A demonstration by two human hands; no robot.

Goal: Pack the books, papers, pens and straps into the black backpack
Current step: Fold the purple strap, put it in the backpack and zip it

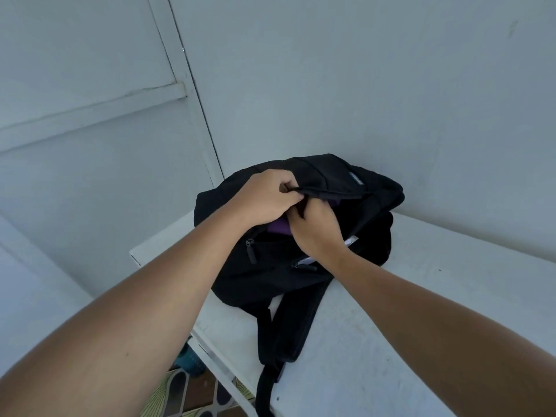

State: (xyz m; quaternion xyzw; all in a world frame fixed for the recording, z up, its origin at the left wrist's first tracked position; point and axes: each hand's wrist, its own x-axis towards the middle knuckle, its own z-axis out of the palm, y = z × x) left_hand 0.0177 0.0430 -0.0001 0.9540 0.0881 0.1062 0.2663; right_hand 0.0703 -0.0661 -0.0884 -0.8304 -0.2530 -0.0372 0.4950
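Here the black backpack (301, 236) lies on the white worktop (391, 326), close to the wall. The left hand (267, 197) pinches the top edge of the bag's opening, and the right hand (319, 230) is curled at the opening, fingers tucked inside. A purple book (279, 228) and white papers (350, 241) peek out.

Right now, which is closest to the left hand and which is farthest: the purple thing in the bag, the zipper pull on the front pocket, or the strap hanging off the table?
From the left hand, in the head view:
1. The purple thing, just under the hand, inside the black backpack.
2. The zipper pull, lower, on the bag's front.
3. The strap, far down at the table edge.
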